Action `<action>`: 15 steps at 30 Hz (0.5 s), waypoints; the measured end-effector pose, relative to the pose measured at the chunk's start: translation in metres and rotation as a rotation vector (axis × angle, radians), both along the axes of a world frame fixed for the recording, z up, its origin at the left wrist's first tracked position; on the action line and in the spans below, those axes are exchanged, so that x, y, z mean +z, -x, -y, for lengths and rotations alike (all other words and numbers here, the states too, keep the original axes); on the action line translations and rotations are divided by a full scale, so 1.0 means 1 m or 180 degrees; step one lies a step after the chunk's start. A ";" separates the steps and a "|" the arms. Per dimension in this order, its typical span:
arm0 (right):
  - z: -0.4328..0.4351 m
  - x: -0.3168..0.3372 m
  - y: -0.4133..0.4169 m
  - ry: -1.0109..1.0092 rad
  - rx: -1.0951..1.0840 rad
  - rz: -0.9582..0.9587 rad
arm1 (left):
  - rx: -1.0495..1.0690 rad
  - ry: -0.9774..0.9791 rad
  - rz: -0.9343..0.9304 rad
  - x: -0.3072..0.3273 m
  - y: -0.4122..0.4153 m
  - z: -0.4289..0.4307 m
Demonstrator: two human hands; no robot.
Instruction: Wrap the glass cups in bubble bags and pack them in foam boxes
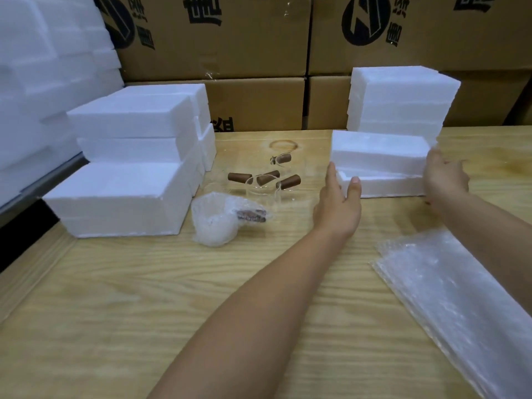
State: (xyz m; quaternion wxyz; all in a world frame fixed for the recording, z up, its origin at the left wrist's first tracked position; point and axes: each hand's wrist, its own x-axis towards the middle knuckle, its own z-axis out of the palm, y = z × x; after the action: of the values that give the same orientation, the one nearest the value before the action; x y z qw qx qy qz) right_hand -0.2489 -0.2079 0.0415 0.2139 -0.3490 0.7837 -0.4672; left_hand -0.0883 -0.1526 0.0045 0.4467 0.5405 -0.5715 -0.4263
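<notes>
A white foam box [380,162] lies on the wooden table at centre right, its lid slightly raised off the base. My left hand [339,197] touches its left end with straight fingers and the thumb up against the front edge. My right hand [444,175] rests against its right end. Several clear glass cups with brown wooden handles [263,181] stand left of the box. One cup wrapped in a bubble bag [221,220] lies in front of them. A stack of flat bubble bags [460,295] sits at the near right.
Stacked foam boxes [129,174] stand at the left, another foam stack [400,102] behind the held box, and more foam against the far-left wall. Brown cardboard cartons [253,102] line the back. Bare table [129,312] lies near me.
</notes>
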 end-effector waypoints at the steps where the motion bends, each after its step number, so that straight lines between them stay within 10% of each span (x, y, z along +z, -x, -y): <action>1: -0.008 0.001 -0.005 -0.0062 0.0069 -0.0044 | 0.0031 -0.0001 0.0014 0.000 -0.006 -0.007; 15: -0.092 0.010 -0.032 -0.0468 0.0794 -0.0580 | 0.0472 0.0135 -0.0036 0.003 -0.056 -0.087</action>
State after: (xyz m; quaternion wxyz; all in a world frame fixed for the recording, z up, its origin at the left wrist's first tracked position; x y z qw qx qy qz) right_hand -0.2165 -0.1160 0.0517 0.2232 -0.4679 0.7826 -0.3447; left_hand -0.0325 -0.0654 0.0075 0.4917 0.5694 -0.5361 -0.3829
